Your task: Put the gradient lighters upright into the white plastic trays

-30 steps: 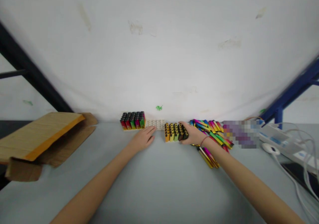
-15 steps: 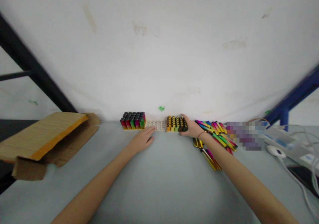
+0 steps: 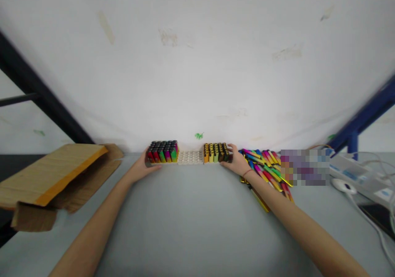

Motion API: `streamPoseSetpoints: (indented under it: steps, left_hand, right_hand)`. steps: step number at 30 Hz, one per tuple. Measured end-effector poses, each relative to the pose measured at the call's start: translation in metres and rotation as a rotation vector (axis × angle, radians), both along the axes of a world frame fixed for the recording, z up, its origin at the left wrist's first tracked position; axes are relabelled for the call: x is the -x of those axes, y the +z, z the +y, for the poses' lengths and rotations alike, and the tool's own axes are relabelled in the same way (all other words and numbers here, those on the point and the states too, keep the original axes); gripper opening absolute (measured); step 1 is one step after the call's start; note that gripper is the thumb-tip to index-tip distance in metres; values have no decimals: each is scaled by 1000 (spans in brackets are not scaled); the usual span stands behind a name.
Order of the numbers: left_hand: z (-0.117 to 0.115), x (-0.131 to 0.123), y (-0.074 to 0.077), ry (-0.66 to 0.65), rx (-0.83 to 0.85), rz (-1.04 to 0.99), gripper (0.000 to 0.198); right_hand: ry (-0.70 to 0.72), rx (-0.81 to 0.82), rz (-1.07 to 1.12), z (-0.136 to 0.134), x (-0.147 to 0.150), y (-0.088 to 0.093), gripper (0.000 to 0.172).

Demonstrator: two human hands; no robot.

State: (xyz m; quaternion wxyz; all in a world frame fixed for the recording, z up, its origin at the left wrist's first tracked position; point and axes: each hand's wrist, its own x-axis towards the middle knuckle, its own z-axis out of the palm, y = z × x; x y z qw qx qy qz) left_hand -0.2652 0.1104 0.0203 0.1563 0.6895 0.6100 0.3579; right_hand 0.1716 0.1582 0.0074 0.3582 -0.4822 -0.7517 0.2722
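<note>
My left hand (image 3: 140,168) wraps the left end of a block of black-topped, shiny multicoloured cylinders (image 3: 163,153), thumb along the front and the other fingers partly hidden at the side. A white tray (image 3: 190,158) with rows of round holes lies between this block and a second one. That second block holds upright yellow, orange and dark cylinders (image 3: 215,153). Around its right end curves my right hand (image 3: 237,161), thumb low in front and fingers behind. The blocks and the tray stand in one row against the wall. The exact kind of cylinder cannot be made out.
Right of my right hand lies a loose pile of shiny coloured cylinders (image 3: 271,168), partly behind my forearm. An opened cardboard box (image 3: 55,174) rests at the left. Far right are a white power strip (image 3: 358,176), cables and a dark flat device (image 3: 378,219).
My left hand has moved left from the front of the white tray to the left end of the black-topped block. My right hand stays at the right block's end. The view has shifted slightly.
</note>
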Motion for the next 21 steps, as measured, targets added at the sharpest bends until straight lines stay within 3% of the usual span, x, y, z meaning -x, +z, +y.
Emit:
streamPoseSetpoints:
  steps: [7, 14, 18, 21]
  left_hand:
    - [12, -14, 27, -83, 111, -67, 65]
    - [-14, -2, 17, 10, 108, -64, 73]
    - [-41, 4, 9, 19, 94, -69, 81]
    - [-65, 2, 12, -11, 86, -56, 81]
  right_hand:
    - [26, -7, 34, -3, 0, -2, 85]
    - [-4, 36, -60, -6, 0, -1, 81]
    - [-67, -183, -138, -10, -1, 5, 84]
    - [-61, -353, -163, -29, 0, 12, 85]
